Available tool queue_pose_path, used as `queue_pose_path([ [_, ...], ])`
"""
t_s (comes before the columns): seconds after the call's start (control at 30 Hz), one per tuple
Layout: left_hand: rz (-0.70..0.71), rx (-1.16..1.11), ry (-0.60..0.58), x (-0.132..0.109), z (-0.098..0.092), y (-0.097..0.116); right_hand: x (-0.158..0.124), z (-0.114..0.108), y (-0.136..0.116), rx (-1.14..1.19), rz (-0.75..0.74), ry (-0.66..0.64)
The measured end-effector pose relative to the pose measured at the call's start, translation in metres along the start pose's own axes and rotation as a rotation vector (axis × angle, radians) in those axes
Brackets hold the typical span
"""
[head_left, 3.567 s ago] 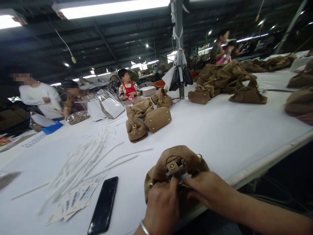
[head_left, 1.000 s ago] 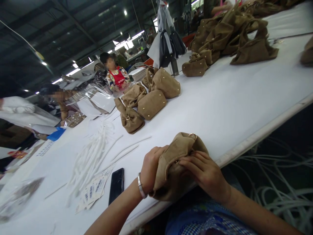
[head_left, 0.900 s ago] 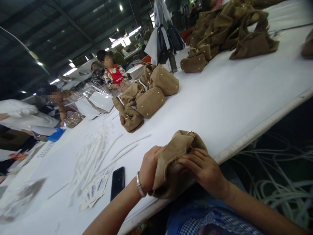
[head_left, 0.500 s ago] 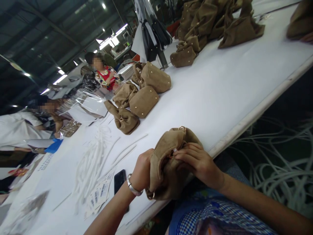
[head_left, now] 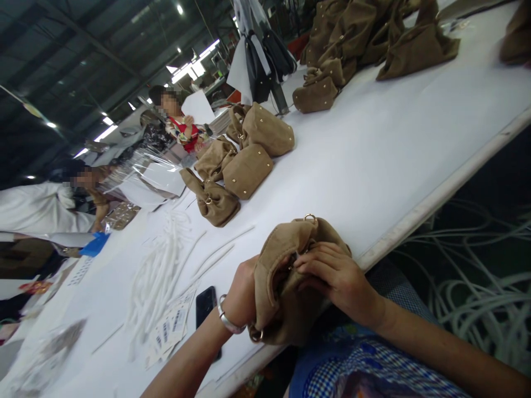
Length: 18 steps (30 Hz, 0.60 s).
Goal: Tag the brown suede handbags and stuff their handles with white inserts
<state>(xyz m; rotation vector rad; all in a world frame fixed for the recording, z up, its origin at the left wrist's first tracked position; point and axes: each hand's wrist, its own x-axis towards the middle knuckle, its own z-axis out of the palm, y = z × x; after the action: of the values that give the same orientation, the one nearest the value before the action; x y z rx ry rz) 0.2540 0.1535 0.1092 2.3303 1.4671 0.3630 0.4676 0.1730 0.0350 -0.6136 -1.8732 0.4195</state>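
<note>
A brown suede-like handbag (head_left: 286,298) with gold rings rests at the near edge of the white table, tilted against my lap. My left hand (head_left: 244,282), a silver bangle at its wrist, holds the bag from the left; its fingers disappear behind the handle (head_left: 265,265). At the bag's mouth, the bent fingers of my right hand (head_left: 340,279) are pressed together on the bag's edge, close to a small shiny metal part. Their grip partly covers that part, so its kind does not show.
Several similar bags (head_left: 249,168) stand farther up the table (head_left: 398,138), with a bigger pile (head_left: 344,38) behind. White cords (head_left: 153,276), printed tags (head_left: 170,331) and a dark phone (head_left: 205,307) lie to the left. Two people work across the table. Pale tubing (head_left: 477,293) lies below the right edge.
The view has shifted slightly. My hands stay on the handbag, the right fingers moving only a little at its mouth. Across the table, one person has raised a hand beside a white sheet.
</note>
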Motion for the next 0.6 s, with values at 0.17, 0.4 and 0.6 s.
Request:
queue_pose_path([
  [0.17, 0.017, -0.044, 0.044, -0.008, 0.005, 0.002, -0.001, 0.001, 0.006, -0.008, 0.01, -0.026],
  [0.4, -0.258, -0.296, 0.152, -0.014, 0.014, -0.011, -0.023, 0.006, 0.009, 0.062, 0.223, 0.085],
  [0.6, -0.289, -0.406, 0.199, 0.01, 0.033, -0.018, -0.021, 0.023, 0.013, 0.17, 0.456, 0.136],
])
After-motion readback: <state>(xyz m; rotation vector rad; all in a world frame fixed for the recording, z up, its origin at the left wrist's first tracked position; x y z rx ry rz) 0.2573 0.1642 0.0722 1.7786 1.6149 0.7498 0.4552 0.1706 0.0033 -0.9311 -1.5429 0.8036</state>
